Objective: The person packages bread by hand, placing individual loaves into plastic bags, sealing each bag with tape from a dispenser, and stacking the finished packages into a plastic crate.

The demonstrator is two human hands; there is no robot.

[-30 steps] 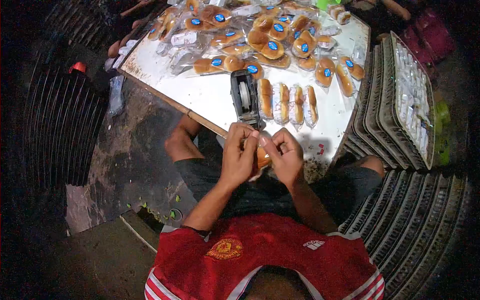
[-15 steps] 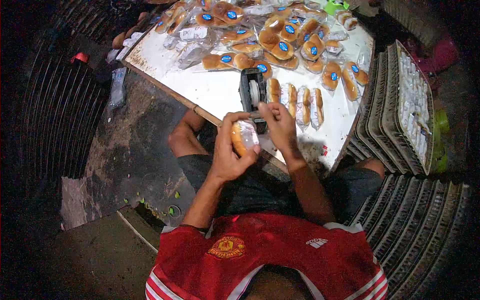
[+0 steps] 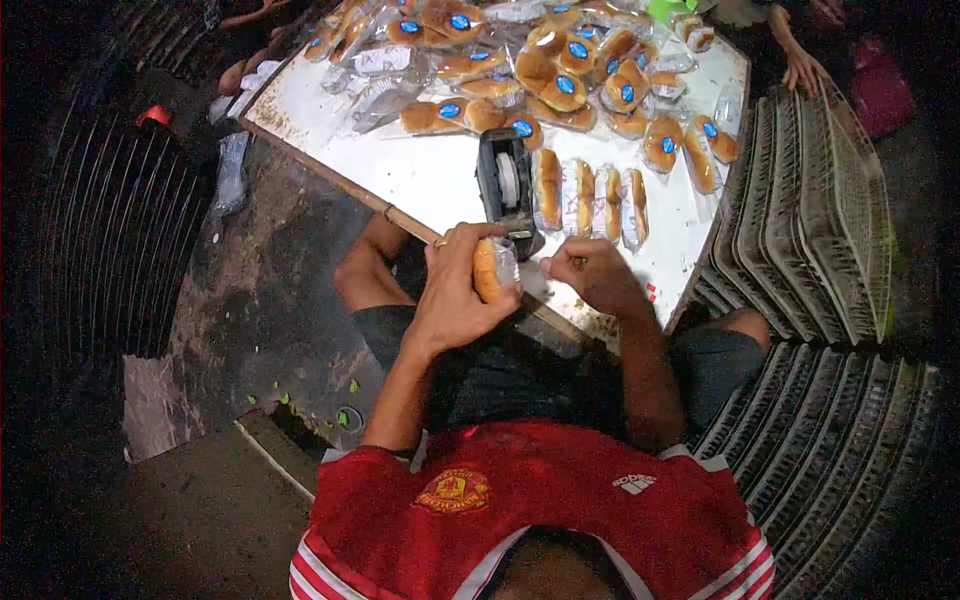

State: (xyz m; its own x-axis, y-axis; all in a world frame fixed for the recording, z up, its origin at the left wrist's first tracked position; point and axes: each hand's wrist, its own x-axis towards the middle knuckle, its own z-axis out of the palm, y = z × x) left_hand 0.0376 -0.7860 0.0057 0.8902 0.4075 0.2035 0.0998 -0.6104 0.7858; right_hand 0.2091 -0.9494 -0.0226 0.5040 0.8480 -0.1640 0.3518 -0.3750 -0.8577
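Observation:
My left hand (image 3: 450, 305) is closed around a bread bun (image 3: 487, 270) in a clear wrapper, just off the front edge of the white table (image 3: 420, 185). My right hand (image 3: 603, 280) is closed with its fingers curled in a pinch, apart from the bun, over the table's front edge. Whether something thin is between those fingertips I cannot make out. A black tape dispenser (image 3: 507, 185) stands on the table beyond my hands, its near end close to my left fingers. Several wrapped buns (image 3: 579, 200) lie in a row to the right of it.
Bagged buns with blue labels (image 3: 560, 85) are heaped across the table's far side. Stacked plastic crates (image 3: 800, 215) stand against its right side, with another person's hand (image 3: 800, 68) at their top. More crates (image 3: 800, 450) are at the lower right.
My right hand has moved from beside the tape dispenser down and to the right. Another person's hand has appeared at the crates, and the wrapped items in the outermost crate no longer show.

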